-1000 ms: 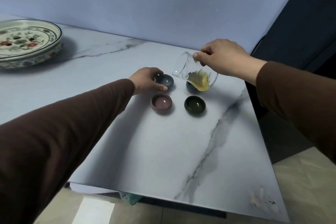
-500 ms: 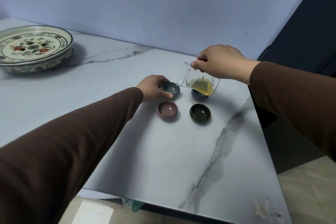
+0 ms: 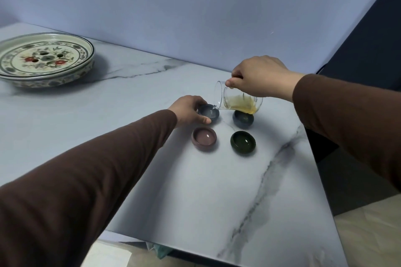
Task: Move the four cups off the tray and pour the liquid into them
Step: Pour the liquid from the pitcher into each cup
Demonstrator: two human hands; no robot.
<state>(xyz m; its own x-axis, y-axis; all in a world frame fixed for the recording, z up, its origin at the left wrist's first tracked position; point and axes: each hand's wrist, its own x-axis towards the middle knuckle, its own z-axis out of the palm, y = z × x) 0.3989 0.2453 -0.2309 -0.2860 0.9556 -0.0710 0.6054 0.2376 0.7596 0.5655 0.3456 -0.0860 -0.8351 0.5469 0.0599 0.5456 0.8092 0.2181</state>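
Several small cups stand together on the marble table (image 3: 195, 191). My left hand (image 3: 188, 110) grips the grey-blue cup (image 3: 209, 112) at the back left. My right hand (image 3: 258, 76) holds a glass pitcher (image 3: 237, 98) with yellow liquid, tipped almost flat, its lip over that cup's rim. Behind the pitcher sits a dark blue cup (image 3: 243, 119), partly hidden. A mauve cup (image 3: 204, 138) stands at the front left and a dark green cup (image 3: 243, 142) at the front right. The patterned round tray (image 3: 43, 60) lies far left with no cups on it.
A pale wall runs behind the table. The table's right edge drops off close beside the cups, with a dark panel (image 3: 364, 50) beyond it. The near edge shows floor and a white sheet (image 3: 104, 256) below.
The pitcher has swung left from above the dark blue cup and tipped further, its lip now over the grey-blue cup. My left hand has stayed on that cup.
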